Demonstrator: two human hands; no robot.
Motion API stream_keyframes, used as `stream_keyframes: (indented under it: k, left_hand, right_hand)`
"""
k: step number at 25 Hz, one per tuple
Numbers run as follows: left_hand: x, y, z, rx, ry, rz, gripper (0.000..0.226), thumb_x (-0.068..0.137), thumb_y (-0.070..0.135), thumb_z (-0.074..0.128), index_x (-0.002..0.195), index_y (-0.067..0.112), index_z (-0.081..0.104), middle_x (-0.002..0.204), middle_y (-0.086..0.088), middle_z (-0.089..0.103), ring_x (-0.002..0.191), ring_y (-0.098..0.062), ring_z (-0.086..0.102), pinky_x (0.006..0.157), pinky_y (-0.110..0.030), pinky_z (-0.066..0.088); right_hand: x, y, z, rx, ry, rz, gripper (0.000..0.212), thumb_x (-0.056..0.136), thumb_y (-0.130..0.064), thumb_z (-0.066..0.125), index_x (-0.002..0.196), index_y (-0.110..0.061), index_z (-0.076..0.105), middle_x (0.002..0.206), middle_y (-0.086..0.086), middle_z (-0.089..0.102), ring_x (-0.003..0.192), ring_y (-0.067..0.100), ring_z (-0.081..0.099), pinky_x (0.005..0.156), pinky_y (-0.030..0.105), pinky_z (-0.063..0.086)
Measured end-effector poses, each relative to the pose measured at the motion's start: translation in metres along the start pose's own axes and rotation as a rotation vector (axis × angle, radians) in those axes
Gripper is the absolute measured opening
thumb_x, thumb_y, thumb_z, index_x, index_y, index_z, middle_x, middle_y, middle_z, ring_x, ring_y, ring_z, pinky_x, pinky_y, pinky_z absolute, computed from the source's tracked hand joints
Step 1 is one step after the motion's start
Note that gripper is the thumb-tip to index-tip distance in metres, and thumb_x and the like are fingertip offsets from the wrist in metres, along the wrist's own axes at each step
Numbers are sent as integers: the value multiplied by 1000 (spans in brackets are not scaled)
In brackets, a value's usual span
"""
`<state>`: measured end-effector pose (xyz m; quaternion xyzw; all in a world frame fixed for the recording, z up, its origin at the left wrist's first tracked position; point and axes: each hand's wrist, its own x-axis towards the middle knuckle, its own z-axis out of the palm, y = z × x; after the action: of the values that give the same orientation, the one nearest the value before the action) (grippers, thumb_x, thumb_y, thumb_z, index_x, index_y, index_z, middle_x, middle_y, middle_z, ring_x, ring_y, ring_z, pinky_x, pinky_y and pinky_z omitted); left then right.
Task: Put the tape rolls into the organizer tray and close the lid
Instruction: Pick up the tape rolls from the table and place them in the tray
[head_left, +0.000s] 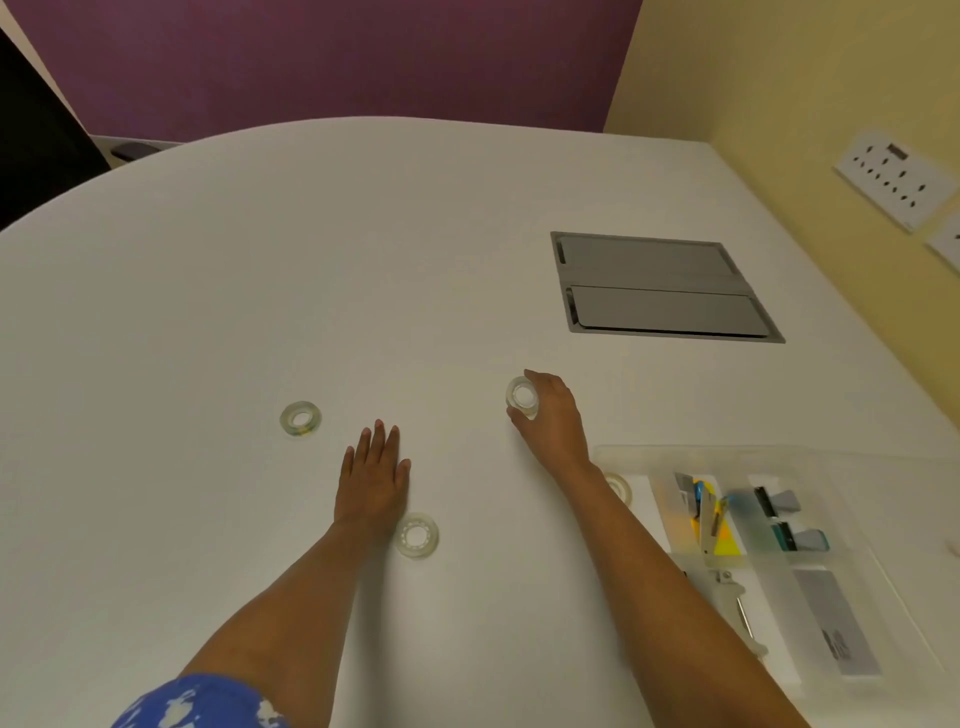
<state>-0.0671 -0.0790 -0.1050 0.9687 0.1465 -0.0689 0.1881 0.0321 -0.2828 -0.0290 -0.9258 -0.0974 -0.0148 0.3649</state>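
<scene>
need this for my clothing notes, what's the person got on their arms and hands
Both forearms are bare, as are the left hand and right hand: no gloves, watch or rings visible. A blue sleeve with white blotches shows on the left upper arm.

Office/mtg room, big white rounded bench (260, 260) w/ flush cable hatch (660, 286) centre right, wall socket panel (896, 179) upper right, stationery organizer tray (831, 597) lower right

Clear tape rolls (300, 418), white table (260, 260)
</scene>
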Motion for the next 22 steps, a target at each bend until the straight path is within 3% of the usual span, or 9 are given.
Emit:
stream_keyframes:
  k: [13,17,22]
  left_hand:
    - [-55,-2,7,-51,-17,-20,50,105,30,18,152,18,8,162,-1,-2,150,-16,-2,124,-35,1]
    - [-70,-6,12,-78,6,-17,49,105,29,17,152,19,10,162,0,1,150,-15,-1,124,-34,1]
    - [-78,-6,14,-85,20,-28,49,105,28,18,152,19,12,162,1,3,150,-15,0,124,-35,1]
  right_hand:
    - [-74,43,-43,27,188,179,54,84,-8,68,133,0,48,134,19,51,124,31,49,102,32,41]
    - [-85,53,-46,30,184,278,43,86,-11,64,126,2,52,128,21,54,119,34,51,97,37,45]
    - [-88,63,-50,-38,111,389,55,88,-9,62,137,1,41,140,21,44,128,34,45,103,38,41]
